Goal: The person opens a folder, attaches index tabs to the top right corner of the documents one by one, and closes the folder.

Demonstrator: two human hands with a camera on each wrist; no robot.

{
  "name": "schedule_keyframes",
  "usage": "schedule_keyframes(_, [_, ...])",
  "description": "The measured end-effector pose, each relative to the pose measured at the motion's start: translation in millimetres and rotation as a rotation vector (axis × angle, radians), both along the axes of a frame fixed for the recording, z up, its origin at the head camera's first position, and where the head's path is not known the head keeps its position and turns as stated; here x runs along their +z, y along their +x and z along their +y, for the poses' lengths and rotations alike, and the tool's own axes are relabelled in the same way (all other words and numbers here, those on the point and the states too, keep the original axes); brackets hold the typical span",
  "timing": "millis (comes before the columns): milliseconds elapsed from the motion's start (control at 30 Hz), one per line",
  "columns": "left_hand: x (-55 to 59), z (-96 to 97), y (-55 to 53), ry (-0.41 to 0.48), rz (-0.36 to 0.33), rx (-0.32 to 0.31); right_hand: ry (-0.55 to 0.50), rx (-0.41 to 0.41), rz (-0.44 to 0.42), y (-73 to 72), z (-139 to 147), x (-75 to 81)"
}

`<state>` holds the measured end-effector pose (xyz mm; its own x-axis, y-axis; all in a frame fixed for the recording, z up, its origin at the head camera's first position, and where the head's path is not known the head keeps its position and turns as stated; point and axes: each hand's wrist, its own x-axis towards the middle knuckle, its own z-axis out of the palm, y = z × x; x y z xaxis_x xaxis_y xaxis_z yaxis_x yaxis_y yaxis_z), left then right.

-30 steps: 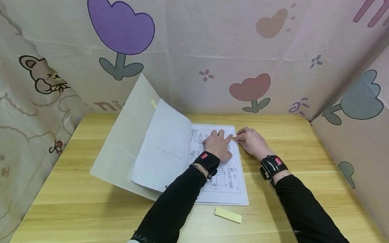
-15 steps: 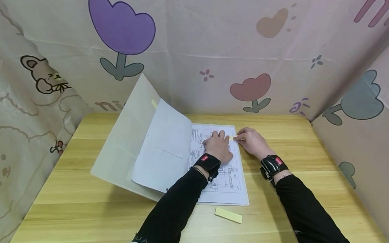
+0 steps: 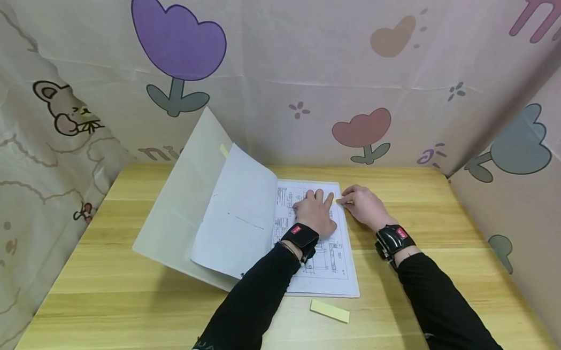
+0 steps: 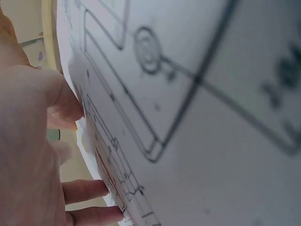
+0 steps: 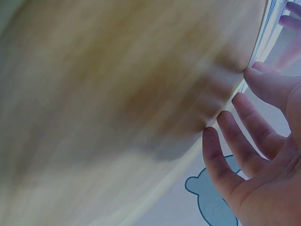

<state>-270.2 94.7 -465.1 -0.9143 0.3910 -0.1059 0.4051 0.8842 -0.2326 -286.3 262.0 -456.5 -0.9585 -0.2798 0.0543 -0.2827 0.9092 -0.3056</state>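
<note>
there are two hands (image 3: 314, 215) (image 3: 363, 206), two wristbands (image 3: 301, 236) (image 3: 394, 240), three yellow strips (image 3: 329, 310) (image 3: 224, 150) (image 3: 336, 200), one folder (image 3: 179, 218) and one table (image 3: 99, 293).

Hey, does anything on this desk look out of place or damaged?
Nothing spilled or damaged that I can see. The yellow sticky-note pad lies slanted on the tabletop, out of line with the near edge of the document folder, so it looks slightly askew.

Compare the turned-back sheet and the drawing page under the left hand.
Pose: the turned-back sheet slopes up and curves beside the raised cover; the drawing page lies flat.
Face: the turned-back sheet is nearly blank, with a thin slanting line; the drawing page is filled with black linework.
Contact: the left hand rests on the drawing page; no hand is on the turned-back sheet.
Shared: both white.
</note>
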Motion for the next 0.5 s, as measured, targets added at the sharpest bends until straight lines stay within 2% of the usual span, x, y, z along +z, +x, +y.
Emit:
schedule_keyframes(200, [1.8, 1.7, 2.3, -0.011, -0.018, 0.009, 0.0, 0.004, 0.005, 1.1, 0.2, -0.9])
schedule_keyframes(500, [5.1, 0.8, 1.4, 0.097, -0.017, 0.042, 0.004, 0.004, 0.021, 0.1, 0.2, -2.3])
